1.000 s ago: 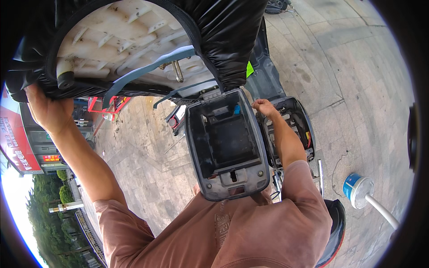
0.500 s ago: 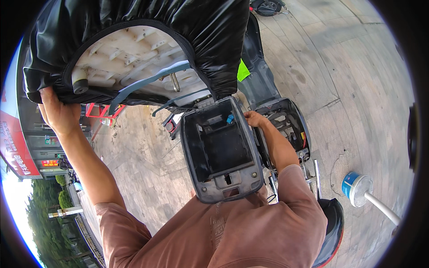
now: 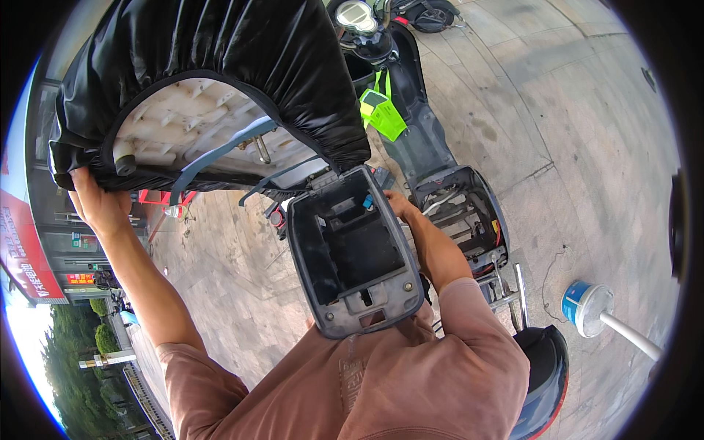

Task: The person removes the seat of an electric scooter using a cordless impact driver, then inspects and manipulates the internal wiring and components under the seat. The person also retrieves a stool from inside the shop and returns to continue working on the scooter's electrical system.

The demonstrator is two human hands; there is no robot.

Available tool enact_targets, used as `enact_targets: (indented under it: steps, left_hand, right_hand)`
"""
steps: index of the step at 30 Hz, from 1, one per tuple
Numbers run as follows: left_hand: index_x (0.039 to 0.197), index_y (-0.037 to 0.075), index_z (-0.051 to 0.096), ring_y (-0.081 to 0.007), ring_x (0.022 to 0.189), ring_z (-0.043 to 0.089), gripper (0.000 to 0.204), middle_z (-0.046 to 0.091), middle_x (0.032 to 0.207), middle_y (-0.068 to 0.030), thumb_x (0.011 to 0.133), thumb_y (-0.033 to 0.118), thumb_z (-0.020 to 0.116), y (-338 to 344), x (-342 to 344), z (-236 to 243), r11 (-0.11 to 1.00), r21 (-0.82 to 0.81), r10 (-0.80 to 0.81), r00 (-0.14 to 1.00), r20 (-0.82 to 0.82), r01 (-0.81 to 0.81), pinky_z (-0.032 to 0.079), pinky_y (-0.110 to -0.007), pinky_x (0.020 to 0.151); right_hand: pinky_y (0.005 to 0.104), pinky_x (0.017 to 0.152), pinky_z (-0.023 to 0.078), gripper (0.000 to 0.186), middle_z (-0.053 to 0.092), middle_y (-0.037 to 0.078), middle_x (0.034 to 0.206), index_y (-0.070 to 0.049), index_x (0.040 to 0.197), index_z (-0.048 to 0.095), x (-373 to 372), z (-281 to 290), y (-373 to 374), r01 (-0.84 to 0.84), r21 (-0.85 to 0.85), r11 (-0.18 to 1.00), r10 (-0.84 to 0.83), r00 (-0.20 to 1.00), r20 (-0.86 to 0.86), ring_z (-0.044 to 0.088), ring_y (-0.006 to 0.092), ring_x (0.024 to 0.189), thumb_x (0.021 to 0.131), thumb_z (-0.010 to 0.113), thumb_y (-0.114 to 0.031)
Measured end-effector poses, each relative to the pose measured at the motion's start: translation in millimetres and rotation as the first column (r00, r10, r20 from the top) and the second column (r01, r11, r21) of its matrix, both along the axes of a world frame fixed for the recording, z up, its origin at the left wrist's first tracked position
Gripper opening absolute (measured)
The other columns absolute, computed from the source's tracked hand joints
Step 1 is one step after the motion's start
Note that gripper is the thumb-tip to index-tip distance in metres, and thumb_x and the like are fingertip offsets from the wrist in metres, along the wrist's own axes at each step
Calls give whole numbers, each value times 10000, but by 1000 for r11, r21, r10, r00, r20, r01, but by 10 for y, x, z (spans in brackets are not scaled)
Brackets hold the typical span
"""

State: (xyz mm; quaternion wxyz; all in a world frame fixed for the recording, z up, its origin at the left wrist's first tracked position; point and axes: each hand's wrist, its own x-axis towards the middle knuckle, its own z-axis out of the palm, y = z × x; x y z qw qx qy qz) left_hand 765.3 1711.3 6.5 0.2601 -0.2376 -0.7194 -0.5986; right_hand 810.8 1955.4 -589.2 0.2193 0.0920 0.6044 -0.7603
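My left hand [image 3: 99, 205] grips the lower left corner of a raised seat in a wrinkled black cover [image 3: 213, 37]. Its pale plastic underside [image 3: 169, 132] shows a metal latch loop [image 3: 261, 150] and blue-grey straps. The seat is hinged to a dark storage bucket [image 3: 352, 246], which is held up near my body with a small blue piece [image 3: 368, 202] inside. My right hand [image 3: 400, 207] is closed on the bucket's right side near the top; its fingertips are partly hidden behind the rim.
A scooter's open body [image 3: 458, 209] and footboard lie beyond, with a lime-green bag [image 3: 385, 114] and metal rail [image 3: 521, 293]. A white bucket [image 3: 587, 308] with a pole stands on the paving at right; a red rack [image 3: 154, 196] and storefront are at left.
The seat and bucket have shifted left and slightly down in view, carried by both my hands. More of the scooter's front and the lime-green bag now shows.
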Motion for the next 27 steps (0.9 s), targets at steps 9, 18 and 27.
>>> enact_targets:
  steps: [9, 18, 27]
  left_hand:
    - [1351, -2, 483, -279, 1119, 611, 450, 596, 1263, -149, 1018, 293, 417, -481, -190, -180, 988, 154, -19, 999, -43, 25, 502, -434, 953]
    - [1353, -2, 483, -280, 1113, 619, 422, 599, 1269, -136, 1026, 256, 415, -409, -147, -295, 975, 201, -79, 993, -85, 95, 517, -422, 938]
    - [1369, 17, 477, -267, 1148, 593, 434, 585, 1291, -124, 1029, 277, 404, -419, -218, -239, 989, 141, -25, 997, -67, 35, 468, -417, 995]
  right_hand:
    - [227, 575, 363, 231, 574, -66, 798, -155, 1192, 586, 14, -121, 231, 115, -171, 979, -98, 989, 109, 463, 53, 650, 980, 549, -240]
    - [274, 696, 449, 322, 618, -7, 879, -99, 1194, 613, -237, -322, 215, 219, -144, 965, -251, 930, -269, 559, 112, 782, 890, 540, -21]
    - [310, 840, 478, 382, 653, 73, 1034, -99, 1223, 610, -137, -44, 262, 202, 143, 969, -160, 953, -259, 605, 179, 920, 847, 559, -63]
